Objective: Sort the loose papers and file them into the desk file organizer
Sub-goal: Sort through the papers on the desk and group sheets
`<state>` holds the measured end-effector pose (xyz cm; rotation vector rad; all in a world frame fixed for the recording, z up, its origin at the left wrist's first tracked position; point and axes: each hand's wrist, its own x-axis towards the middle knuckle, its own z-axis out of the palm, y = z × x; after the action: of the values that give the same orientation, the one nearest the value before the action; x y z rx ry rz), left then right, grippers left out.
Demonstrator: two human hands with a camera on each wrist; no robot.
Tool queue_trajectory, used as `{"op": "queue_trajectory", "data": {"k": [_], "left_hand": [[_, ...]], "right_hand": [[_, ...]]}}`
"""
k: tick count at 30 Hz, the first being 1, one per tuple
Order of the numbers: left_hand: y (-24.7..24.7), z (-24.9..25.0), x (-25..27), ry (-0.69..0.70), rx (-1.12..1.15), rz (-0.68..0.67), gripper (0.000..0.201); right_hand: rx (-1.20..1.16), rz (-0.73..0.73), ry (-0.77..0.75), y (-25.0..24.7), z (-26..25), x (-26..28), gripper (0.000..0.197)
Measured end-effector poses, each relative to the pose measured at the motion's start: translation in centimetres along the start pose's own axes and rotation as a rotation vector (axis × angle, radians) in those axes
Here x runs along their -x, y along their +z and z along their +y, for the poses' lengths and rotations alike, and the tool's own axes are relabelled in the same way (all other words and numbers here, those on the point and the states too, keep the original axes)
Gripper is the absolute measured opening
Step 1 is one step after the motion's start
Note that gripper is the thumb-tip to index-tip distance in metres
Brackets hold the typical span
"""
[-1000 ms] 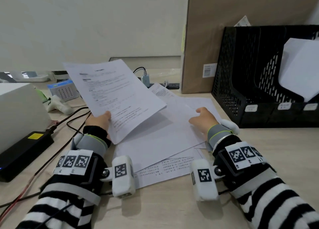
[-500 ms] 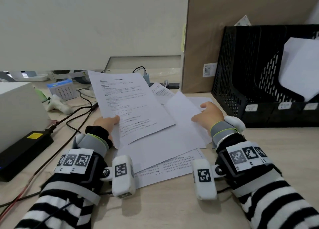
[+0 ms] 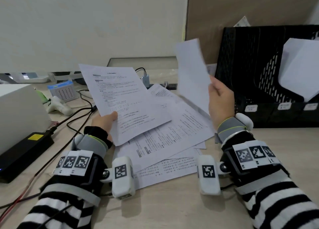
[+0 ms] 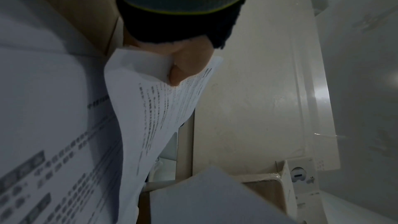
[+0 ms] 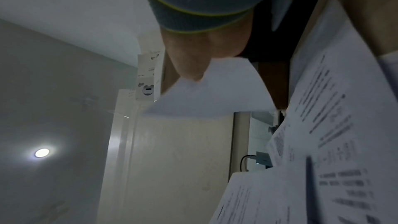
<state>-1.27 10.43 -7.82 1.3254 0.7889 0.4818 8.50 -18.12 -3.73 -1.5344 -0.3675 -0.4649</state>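
My left hand (image 3: 107, 120) pinches the lower left edge of a printed sheet (image 3: 124, 99) and holds it tilted above the desk; the left wrist view shows the thumb (image 4: 178, 76) on that printed sheet (image 4: 163, 113). My right hand (image 3: 220, 97) grips a second white sheet (image 3: 191, 73), blurred and raised upright with its blank side toward me; it is the pale sheet (image 5: 215, 94) in the right wrist view. Several loose papers (image 3: 172, 142) lie fanned on the desk between my arms. The black mesh file organizer (image 3: 255, 70) stands at the right, with a white paper (image 3: 300, 66) in one slot.
A brown board (image 3: 241, 7) leans behind the organizer. At the left sit a white box (image 3: 19, 108), a black power brick (image 3: 24, 152) with cables (image 3: 74, 118), a small blue calendar (image 3: 62, 90) and a USB adapter (image 3: 145, 78) near the wall.
My right hand has lifted a sheet off the pile and raised it upright to the right. The left hand still holds its printed sheet, now tilted slightly differently.
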Motion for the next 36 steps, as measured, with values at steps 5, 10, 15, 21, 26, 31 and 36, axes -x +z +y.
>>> {"op": "queue_trajectory", "data": {"k": [5,10,15,21,26,31,36], "left_hand": [[0.3,-0.1,0.6,0.007,0.075,-0.109,0.038],[0.8,0.1,1.6,0.057,0.137,-0.209,0.033],[1.0,0.3,2.3,0.105,0.123,-0.29,0.031],[1.3,0.3,2.9,0.151,0.109,-0.382,0.035],[0.8,-0.1,1.8,0.126,0.102,-0.322,0.039],[0.3,0.1,1.3,0.174,0.156,-0.288,0.04],[0.2,0.3,1.7,0.164,0.126,-0.362,0.041]], "right_hand": [[0.184,-0.561,0.025,0.6,-0.9,1.3,0.051],[0.296,-0.812,0.095,0.8,-1.2,2.4,0.053],[0.278,-0.899,0.068,1.0,-1.7,3.1,0.05],[0.32,-0.968,0.056,1.3,-1.9,3.5,0.05],[0.381,-0.924,0.158,1.1,-1.4,3.1,0.059],[0.163,-0.609,0.349,1.1,-0.5,2.4,0.068],[0.189,-0.333,0.476,0.4,1.1,1.0,0.037]]}}
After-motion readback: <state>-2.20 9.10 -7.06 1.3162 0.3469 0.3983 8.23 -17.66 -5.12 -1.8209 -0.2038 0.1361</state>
